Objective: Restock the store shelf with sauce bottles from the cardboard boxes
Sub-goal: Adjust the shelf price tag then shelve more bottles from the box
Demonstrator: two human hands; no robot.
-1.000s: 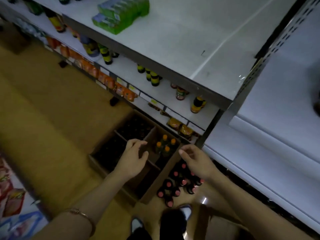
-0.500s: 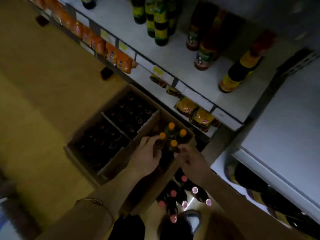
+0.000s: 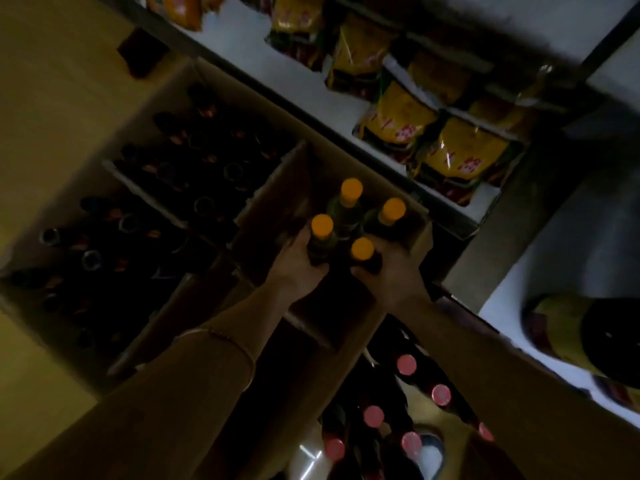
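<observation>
Fingers of the left hand (image 3: 294,268) curl around one dark glass bottle (image 3: 320,242), while the right hand (image 3: 391,275) grips another (image 3: 363,258); both stand among four smooth orange-capped bottles in the corner compartment of the brown cardboard box (image 3: 414,237), both forearms reaching down from above.

Four orange-capped bottles (image 3: 351,216) stand clustered upright in one corner compartment of a cardboard box (image 3: 414,233) on the floor. The left hand (image 3: 298,265) curls round the near-left bottle, and the right hand (image 3: 391,268) wraps the near-right one. The neighbouring compartments (image 3: 166,188) are packed with dark bottles. Pink-capped bottles (image 3: 407,365) stand on the floor beside the box. Yellow packets (image 3: 457,154) lie on the low white shelf (image 3: 346,123) behind it. A thin bracelet (image 3: 225,337) circles the left wrist.
</observation>
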